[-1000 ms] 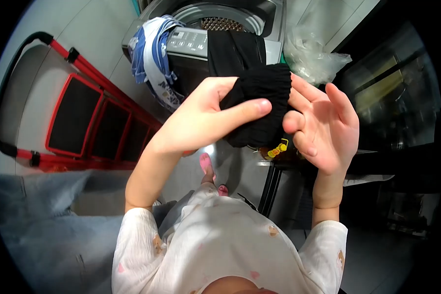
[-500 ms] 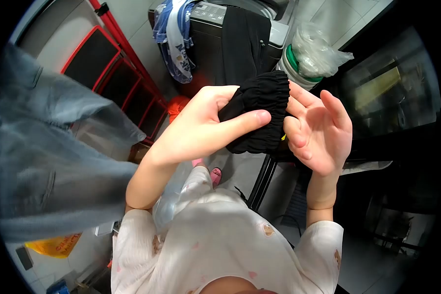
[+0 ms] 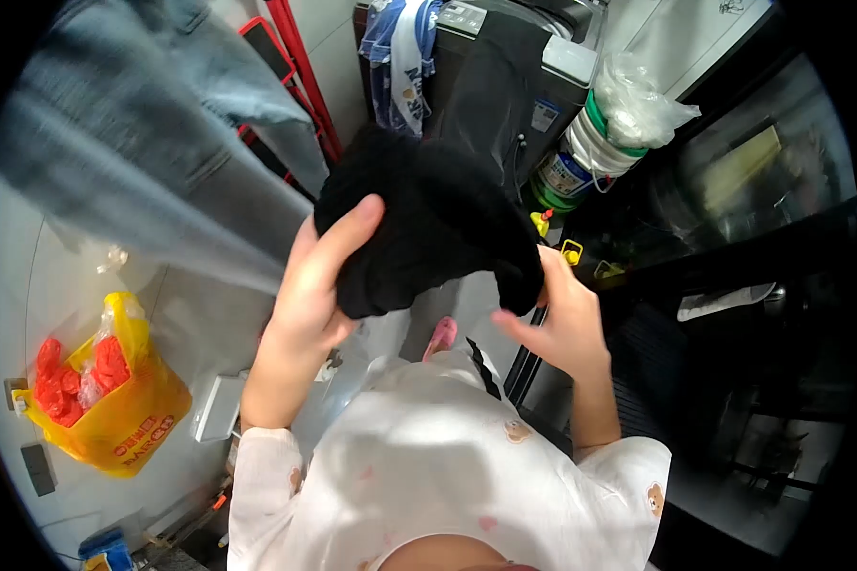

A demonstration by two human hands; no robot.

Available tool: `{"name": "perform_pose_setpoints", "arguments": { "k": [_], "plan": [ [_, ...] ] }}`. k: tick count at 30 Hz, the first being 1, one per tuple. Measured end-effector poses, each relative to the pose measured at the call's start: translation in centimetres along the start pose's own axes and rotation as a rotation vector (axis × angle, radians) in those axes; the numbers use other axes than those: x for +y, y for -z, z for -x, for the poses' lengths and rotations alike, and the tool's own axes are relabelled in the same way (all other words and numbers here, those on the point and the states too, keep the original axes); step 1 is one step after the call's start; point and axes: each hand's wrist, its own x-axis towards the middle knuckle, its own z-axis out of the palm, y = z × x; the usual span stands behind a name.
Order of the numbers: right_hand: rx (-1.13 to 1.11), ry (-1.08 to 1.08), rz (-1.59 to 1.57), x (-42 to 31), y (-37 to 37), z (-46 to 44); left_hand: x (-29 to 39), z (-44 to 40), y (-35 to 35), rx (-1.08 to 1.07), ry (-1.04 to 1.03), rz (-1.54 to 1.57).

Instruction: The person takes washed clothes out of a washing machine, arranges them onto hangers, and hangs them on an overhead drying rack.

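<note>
A piece of black cloth [image 3: 428,219] is spread between my two hands in front of my chest. Its lower edge curves up in an arch, and its kind is unclear. My left hand [image 3: 319,276] grips the cloth's left side, thumb on top and the fingers mostly hidden underneath. At the lower right corner, my right hand [image 3: 567,314] holds the edge between its fingers and thumb. A black garment [image 3: 490,95] lies draped over the dark washing machine [image 3: 552,119] beyond the cloth.
Blue jeans [image 3: 162,124] hang at upper left before a red-framed ladder [image 3: 305,76]. A yellow bag [image 3: 152,409] with red plastic inside stands on the left. A bucket [image 3: 567,176] topped with clear plastic [image 3: 643,105] is at upper right, near a dark glass-fronted cabinet [image 3: 762,190].
The cloth has turned and spread out wider, its gathered edge no longer facing my right palm. My right hand has moved down and taken hold of a corner. The view has shifted, showing the yellow bag.
</note>
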Motion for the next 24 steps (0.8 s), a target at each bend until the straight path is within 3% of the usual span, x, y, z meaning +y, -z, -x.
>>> {"name": "perform_pose_setpoints", "arguments": {
  "k": [4,6,9,11,13,15,18,20,22,24],
  "plan": [
    [-0.012,-0.197,-0.134,-1.0,-5.2,1.4,4.4,5.8,2.7,-0.09,0.049,-0.025],
    [0.062,0.042,-0.078,-1.3,-4.4,1.3,6.2,8.1,3.6,-0.093,-0.034,-0.116],
    [-0.15,0.118,-0.19,-2.9,-0.1,0.5,9.5,10.7,5.1,-0.092,-0.142,-0.264],
    [-0.272,0.157,-0.376,-3.6,3.6,-0.7,11.9,11.5,5.0,-0.084,-0.246,-0.516],
    [0.065,-0.054,-0.49,-5.0,5.8,0.2,13.7,11.7,4.2,-0.056,-0.47,-0.853],
    [0.089,-0.018,-0.459,-8.0,7.6,-1.6,14.8,11.5,4.7,-0.101,-0.772,-1.001],
    [0.098,0.057,-0.348,-12.0,8.2,-4.4,19.9,12.1,6.0,-0.528,-0.604,-1.563],
    [0.097,0.05,-0.333,-12.2,7.5,-6.4,20.0,13.0,5.8,-0.471,-0.432,-1.506],
    [0.084,0.042,-0.289,-13.9,6.1,-7.4,20.2,13.8,6.3,-0.317,-0.268,-1.771],
    [0.006,0.148,-0.439,-14.7,4.6,-8.1,20.0,14.3,7.4,-0.122,-0.184,-1.98]
  ]
}}
